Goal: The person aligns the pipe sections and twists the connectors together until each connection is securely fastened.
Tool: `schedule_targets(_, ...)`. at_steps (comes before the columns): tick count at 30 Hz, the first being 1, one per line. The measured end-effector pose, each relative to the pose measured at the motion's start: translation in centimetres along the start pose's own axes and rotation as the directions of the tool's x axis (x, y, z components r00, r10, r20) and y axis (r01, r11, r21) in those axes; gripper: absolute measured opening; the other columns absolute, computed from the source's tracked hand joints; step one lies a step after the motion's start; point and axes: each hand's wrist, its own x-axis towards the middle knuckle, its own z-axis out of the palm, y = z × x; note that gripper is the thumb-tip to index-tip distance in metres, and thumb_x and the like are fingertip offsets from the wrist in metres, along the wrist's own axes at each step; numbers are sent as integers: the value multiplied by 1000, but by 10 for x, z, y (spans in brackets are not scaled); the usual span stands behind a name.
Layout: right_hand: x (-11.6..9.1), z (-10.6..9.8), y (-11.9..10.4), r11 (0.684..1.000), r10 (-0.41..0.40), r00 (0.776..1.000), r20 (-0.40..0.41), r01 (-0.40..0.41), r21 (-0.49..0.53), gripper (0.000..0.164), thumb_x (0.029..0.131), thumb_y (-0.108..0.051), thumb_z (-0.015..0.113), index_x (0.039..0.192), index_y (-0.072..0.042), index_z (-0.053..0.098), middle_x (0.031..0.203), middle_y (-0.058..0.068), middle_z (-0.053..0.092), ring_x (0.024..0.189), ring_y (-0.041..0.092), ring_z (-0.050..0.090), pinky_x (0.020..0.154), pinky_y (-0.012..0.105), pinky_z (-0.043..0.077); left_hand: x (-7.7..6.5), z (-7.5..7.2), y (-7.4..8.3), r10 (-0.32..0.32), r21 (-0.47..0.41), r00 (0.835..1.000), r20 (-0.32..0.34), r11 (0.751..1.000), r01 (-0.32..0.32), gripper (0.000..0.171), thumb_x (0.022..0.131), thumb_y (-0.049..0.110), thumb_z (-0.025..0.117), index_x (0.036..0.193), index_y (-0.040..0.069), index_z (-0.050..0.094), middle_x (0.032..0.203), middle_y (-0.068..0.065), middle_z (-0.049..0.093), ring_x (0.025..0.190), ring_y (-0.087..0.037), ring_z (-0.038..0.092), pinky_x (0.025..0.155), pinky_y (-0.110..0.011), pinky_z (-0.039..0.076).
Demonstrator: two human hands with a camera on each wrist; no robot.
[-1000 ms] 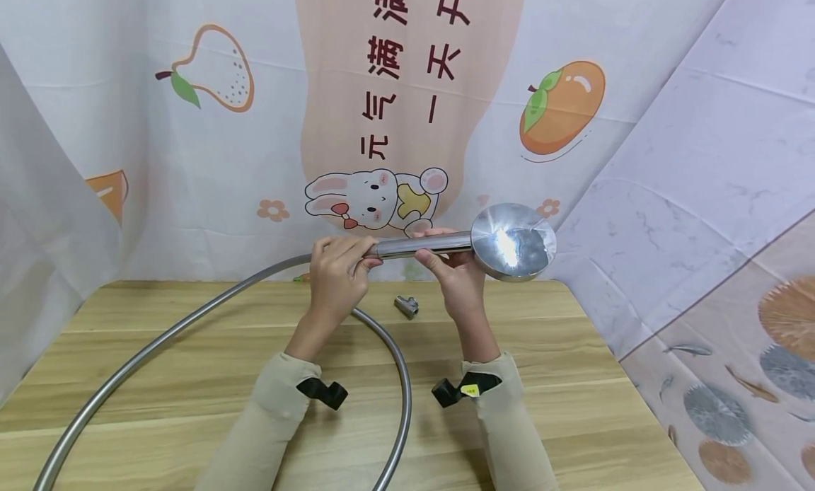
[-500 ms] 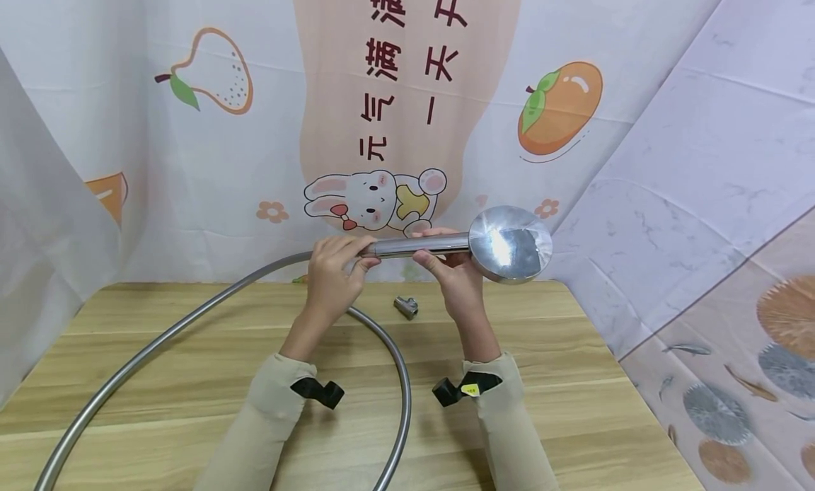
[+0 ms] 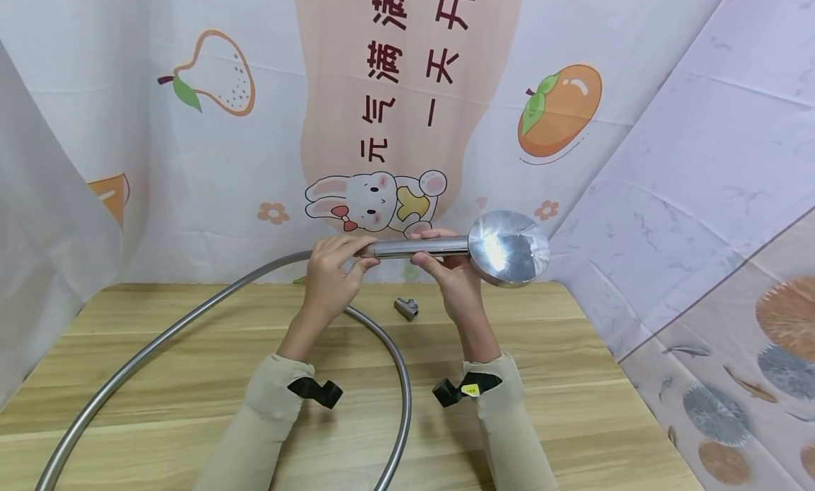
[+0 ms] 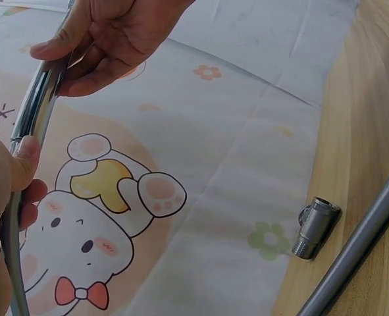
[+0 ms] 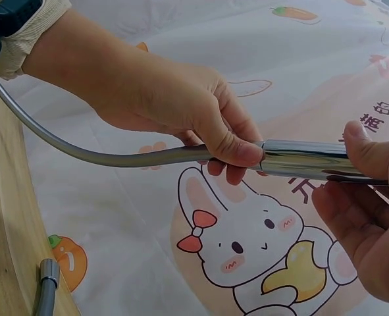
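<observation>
A chrome hand shower (image 3: pixel 509 249) is held level above the far edge of the table, its round head to the right. My right hand (image 3: pixel 463 286) grips its handle, the thumb in front and the fingers behind. At the handle's left end, my left hand (image 3: pixel 331 277) pinches the end of a grey shower hose (image 5: pixel 122 158) between thumb and fingers. In the right wrist view the hose end meets the handle; the joint is partly under the left fingertips. Between and below the hands, a small metal tee fitting (image 4: pixel 316 227) lies on the table.
The hose loops left and down across the wooden table (image 3: pixel 573 406), and another stretch passes between the forearms. Its metal-nutted end (image 5: pixel 49 271) shows in the right wrist view. A printed curtain (image 3: pixel 210 158) hangs directly behind the table.
My left wrist has shifted slightly left and its forearm with it, while the fingers stay at the hose end. The right hand keeps its grip, nearly still.
</observation>
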Motion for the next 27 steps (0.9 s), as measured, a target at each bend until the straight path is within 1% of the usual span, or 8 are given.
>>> schedule_targets(6,-1,0,0,1000,11,1000,12,-11,24,29,83,-8,81,109,-14,70,114,7,76,109,16,69,86,25,58,1,-1,2,-8,-9,1000,-3,1000,8,32,80,11,84,111,5,77,101,-10,77,98,-29,69,98,-49,46)
schedule_targets(9,0,-1,-1,1000,14,1000,21,-14,21,30,82,-12,82,109,-14,70,114,6,76,109,17,69,86,24,56,1,-1,2,-16,-18,1000,-8,1000,16,32,80,10,84,110,5,78,102,-10,77,98,-29,69,99,-49,46)
schedule_targets(15,0,-3,-2,1000,22,999,36,-23,16,30,82,-15,83,109,-15,70,112,0,76,108,20,70,84,23,56,1,-1,4,-30,-38,1000,-10,999,29,31,82,15,83,111,6,78,105,-10,77,100,-28,69,99,-48,46)
schedule_targets(19,1,-5,-1,999,37,998,47,-37,9,31,82,-19,84,109,-15,70,112,1,76,105,28,69,82,25,58,2,0,4,-38,-46,999,-14,998,38,30,82,14,83,111,7,78,106,-9,77,100,-27,69,99,-47,46)
schedule_targets(22,2,-5,-2,999,46,997,61,-47,11,31,82,-22,84,109,-17,70,113,-1,76,104,25,69,82,25,59,2,0,3,-45,-46,999,-20,998,44,30,82,12,83,111,6,78,106,-8,77,100,-27,69,98,-46,46)
schedule_targets(26,2,-5,-2,999,40,997,71,-41,19,29,84,-21,83,109,-17,69,113,-2,76,100,13,70,82,24,59,2,0,2,-51,-42,998,-24,998,50,30,81,11,84,110,7,78,106,-8,77,100,-26,69,98,-45,46)
schedule_targets(27,2,-5,-2,999,36,997,70,-38,20,29,84,-20,83,109,-16,69,113,-1,76,99,13,70,82,24,59,3,0,3,-50,-45,998,-24,998,49,30,81,11,84,110,7,78,106,-8,77,99,-25,69,98,-45,46)
